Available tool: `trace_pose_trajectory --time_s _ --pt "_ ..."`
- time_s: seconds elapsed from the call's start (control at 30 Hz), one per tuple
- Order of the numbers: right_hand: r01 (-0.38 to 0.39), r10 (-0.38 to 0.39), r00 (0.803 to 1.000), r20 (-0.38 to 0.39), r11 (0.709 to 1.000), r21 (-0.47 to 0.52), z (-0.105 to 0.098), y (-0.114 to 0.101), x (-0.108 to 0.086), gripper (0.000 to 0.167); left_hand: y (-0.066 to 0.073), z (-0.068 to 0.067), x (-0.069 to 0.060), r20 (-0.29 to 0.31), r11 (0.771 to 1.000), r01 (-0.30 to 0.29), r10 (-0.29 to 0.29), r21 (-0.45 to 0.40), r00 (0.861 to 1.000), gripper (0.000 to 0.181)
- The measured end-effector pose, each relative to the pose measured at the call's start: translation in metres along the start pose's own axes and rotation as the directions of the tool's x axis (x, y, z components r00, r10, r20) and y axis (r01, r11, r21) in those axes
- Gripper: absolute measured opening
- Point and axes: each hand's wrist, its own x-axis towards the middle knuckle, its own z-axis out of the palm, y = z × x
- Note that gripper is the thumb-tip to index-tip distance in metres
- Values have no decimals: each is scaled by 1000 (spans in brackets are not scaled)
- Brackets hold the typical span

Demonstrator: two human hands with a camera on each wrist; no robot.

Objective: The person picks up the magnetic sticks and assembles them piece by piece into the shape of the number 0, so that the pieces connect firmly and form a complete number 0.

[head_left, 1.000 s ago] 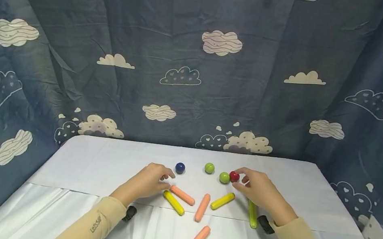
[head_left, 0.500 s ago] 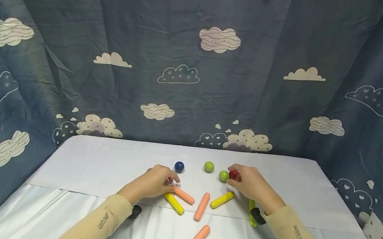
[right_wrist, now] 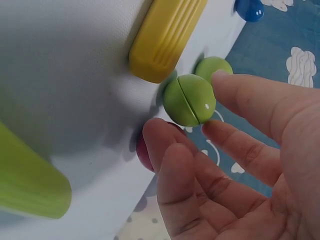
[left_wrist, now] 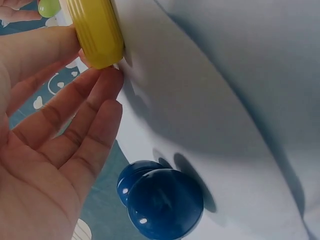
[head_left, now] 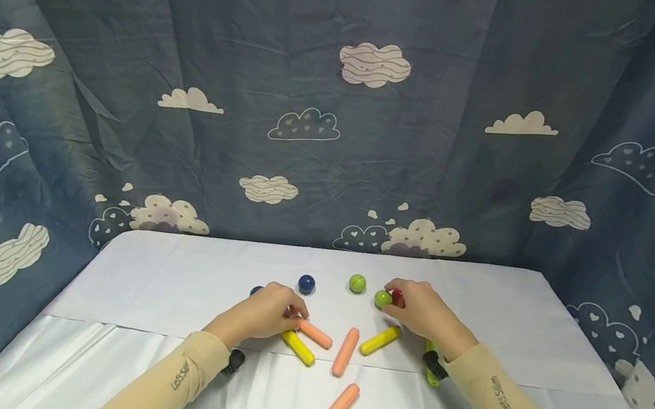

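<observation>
In the head view my left hand (head_left: 263, 311) pinches the left end of an orange toy rod (head_left: 315, 333). A ribbed yellow rod (left_wrist: 97, 32) covers the thumb and index tips in the left wrist view. Two blue balls (left_wrist: 166, 205) lie below that hand's outstretched fingers. My right hand (head_left: 427, 311) has thumb and index on either side of a seamed green ball (right_wrist: 189, 100), apparently pinching it. Its other fingers partly cover a red ball (right_wrist: 146, 150) alongside. A second green ball (head_left: 357, 283) lies further left.
Two more orange rods (head_left: 346, 352) and another yellow rod (head_left: 380, 340) lie mid-table. A light green rod (right_wrist: 32, 175) lies under the right wrist. Behind the white-covered table (head_left: 170, 252) hangs a dark cloud-print curtain (head_left: 230, 44).
My left hand has moved right onto the orange rod's end, uncovering a second blue ball behind it. My right hand has moved left, past the red ball to the green one.
</observation>
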Motion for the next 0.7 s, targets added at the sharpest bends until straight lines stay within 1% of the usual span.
trace_pose_trajectory --time_s 0.2,0.4,0.57,0.7 --pt "0 0 1000 -4 1000 -16 0 1 1 45 2 1 1 13 1000 5 -5 3 1000 12" --pt "-21 21 1000 3 1000 -13 2 -2 4 42 2 1 1 9 999 37 -37 7 999 9" --pt "-43 43 999 -1 999 -2 4 -6 7 39 2 2 5 -4 998 58 -58 2 998 9" --pt "-45 45 999 -3 999 -10 5 -9 8 38 1 2 8 -6 997 82 -82 3 997 10"
